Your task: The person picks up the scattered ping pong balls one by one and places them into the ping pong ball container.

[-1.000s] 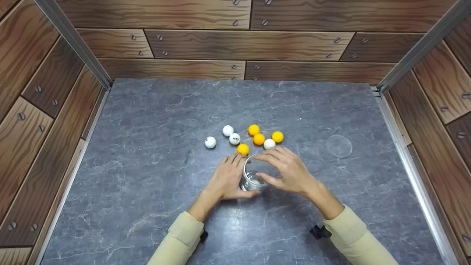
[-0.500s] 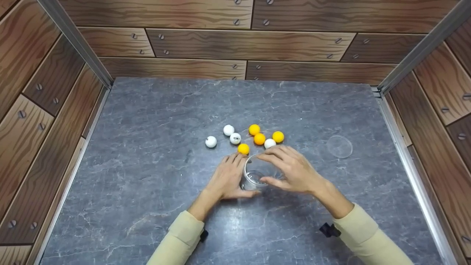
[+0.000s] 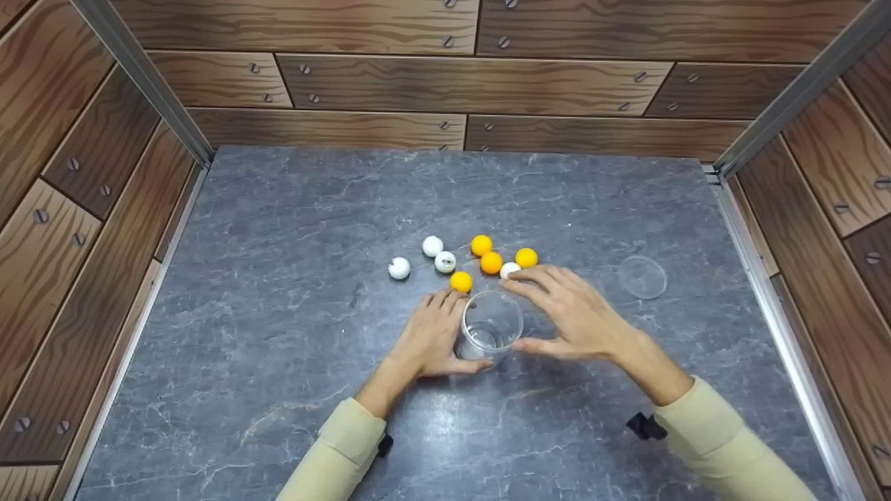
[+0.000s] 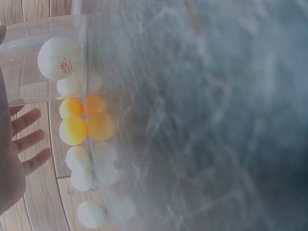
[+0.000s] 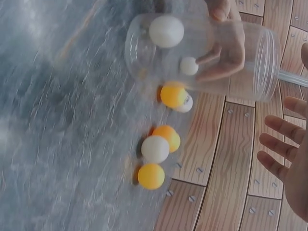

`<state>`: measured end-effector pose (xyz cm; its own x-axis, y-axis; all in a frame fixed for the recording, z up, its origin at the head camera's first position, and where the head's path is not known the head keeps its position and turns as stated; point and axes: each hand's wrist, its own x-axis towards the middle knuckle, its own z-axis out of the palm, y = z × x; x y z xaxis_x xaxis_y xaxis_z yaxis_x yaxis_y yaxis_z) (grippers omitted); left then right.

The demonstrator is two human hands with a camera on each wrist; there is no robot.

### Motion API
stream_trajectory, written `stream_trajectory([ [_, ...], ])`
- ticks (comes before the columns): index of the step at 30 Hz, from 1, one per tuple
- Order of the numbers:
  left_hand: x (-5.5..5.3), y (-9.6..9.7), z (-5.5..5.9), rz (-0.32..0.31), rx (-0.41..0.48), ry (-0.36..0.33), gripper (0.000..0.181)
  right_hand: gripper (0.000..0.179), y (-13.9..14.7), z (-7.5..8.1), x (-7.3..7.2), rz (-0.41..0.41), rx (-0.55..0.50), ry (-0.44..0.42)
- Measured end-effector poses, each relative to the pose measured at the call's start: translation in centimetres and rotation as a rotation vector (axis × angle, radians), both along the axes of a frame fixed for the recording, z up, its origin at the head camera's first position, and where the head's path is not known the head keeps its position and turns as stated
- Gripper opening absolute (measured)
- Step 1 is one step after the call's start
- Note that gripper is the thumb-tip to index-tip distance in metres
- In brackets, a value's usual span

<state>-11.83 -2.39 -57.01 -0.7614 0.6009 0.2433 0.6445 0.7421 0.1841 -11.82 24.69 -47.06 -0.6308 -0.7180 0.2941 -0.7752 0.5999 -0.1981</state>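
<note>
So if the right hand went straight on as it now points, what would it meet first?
In the head view, the right hand would likely meet the jar, close by on that line; the hand's height is unclear, so it might pass above.

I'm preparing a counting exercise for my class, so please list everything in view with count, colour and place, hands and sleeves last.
clear jar: 1, transparent, upright, centre of table
orange balls: 4, orange, on table beyond jar
white balls: 4, white, on table beyond jar
inner ball: 1, white, inside jar
clear disc: 1, transparent, right side of table
table: 1, marbled grey, beneath everything
walls: 3, wood-patterned brown, left, back, right
metal posts: 2, grey, back corners
wrist pieces: 2, black, by the cuffs
left hand: 1, gripping jar's left side
right hand: 1, beside jar's right side
sleeves: 2, pale yellow, on forearms
</note>
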Motion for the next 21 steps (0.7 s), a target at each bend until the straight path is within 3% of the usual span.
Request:
stream_trajectory([
  [12, 0.0, 0.1, 0.1, 0.009, -0.009, -0.011, 0.108, 0.088, 2.3, 0.6, -1.6, -0.056, 0.008, -0.018],
  [21, 0.0, 0.2, 0.0, 0.013, 0.0, -0.021, 0.108, 0.086, 3.7, -0.8, -3.0, -0.135, -0.038, -0.076],
])
